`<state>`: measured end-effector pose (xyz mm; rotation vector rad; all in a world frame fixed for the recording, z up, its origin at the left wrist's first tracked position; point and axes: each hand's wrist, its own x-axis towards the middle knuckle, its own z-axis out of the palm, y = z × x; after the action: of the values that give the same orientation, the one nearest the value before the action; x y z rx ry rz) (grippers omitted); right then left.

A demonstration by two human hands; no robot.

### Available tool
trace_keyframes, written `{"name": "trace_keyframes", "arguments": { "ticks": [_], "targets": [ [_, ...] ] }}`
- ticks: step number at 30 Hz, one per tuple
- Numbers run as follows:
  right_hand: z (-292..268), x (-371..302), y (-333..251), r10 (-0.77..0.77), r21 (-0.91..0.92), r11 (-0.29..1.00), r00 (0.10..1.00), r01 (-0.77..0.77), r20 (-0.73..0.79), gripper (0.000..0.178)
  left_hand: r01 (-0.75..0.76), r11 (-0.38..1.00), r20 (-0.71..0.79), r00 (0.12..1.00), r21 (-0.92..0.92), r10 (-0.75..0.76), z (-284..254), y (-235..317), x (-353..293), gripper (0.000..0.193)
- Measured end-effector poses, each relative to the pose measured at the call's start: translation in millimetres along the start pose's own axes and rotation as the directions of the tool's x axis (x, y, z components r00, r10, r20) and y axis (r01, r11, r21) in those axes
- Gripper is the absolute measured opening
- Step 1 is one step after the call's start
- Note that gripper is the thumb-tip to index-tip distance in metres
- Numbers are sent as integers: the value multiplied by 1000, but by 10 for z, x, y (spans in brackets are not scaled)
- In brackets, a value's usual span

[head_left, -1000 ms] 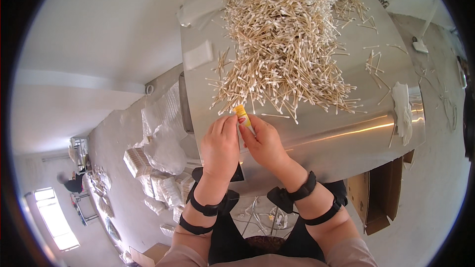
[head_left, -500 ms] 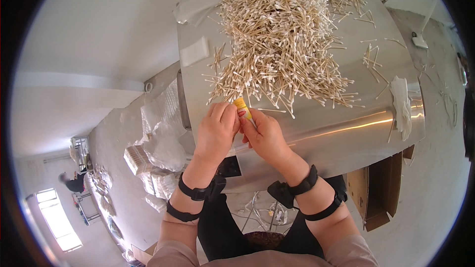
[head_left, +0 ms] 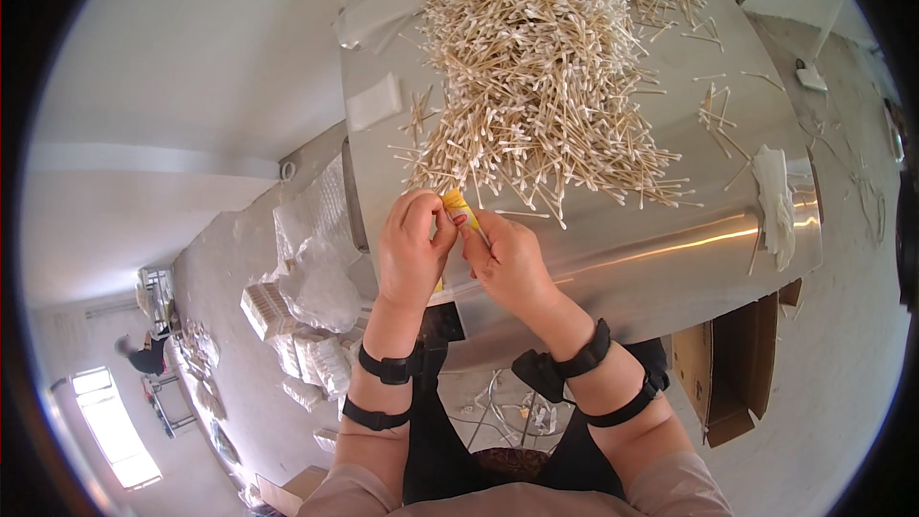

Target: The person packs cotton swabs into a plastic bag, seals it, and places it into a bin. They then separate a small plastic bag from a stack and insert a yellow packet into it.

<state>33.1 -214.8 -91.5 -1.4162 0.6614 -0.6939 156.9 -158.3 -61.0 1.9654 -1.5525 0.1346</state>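
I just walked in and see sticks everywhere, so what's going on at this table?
A person holds a small yellow item pinched between the left hand and the right hand, at the near edge of a shiny metal table. A big heap of cotton swabs lies just beyond the hands, and a white cloth lies at the table's right end.

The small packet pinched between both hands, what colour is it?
Yellow packet, clearest in the head view.
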Motion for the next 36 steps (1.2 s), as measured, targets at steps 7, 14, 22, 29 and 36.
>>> {"name": "trace_keyframes", "arguments": {
  "ticks": [7, 14, 22, 29, 36],
  "targets": [
    [18, -23, 33, -178, -225, 961, 982, 159, -68, 11, 203, 948, 18, 979, -247, -205, 102, -42, -40, 17],
    [-3, -37, -5, -151, -285, 949, 988, 132, -45, 13, 166, 966, -29, 984, -199, -175, 179, -42, -45, 14],
    [-47, -42, -15, -92, -281, 955, 996, 90, 5, 12, 357, 838, 5, 921, -411, -390, 291, -128, -121, 8],
    [-103, -36, -11, -92, -317, 944, 996, 88, 4, 12, 469, 776, 38, 864, -423, -502, 356, -63, -112, 6],
    [-198, -24, 1, -37, -329, 943, 998, 53, 54, 13, 458, 808, 119, 886, -371, -448, 373, -121, -100, 7]
  ]
}}
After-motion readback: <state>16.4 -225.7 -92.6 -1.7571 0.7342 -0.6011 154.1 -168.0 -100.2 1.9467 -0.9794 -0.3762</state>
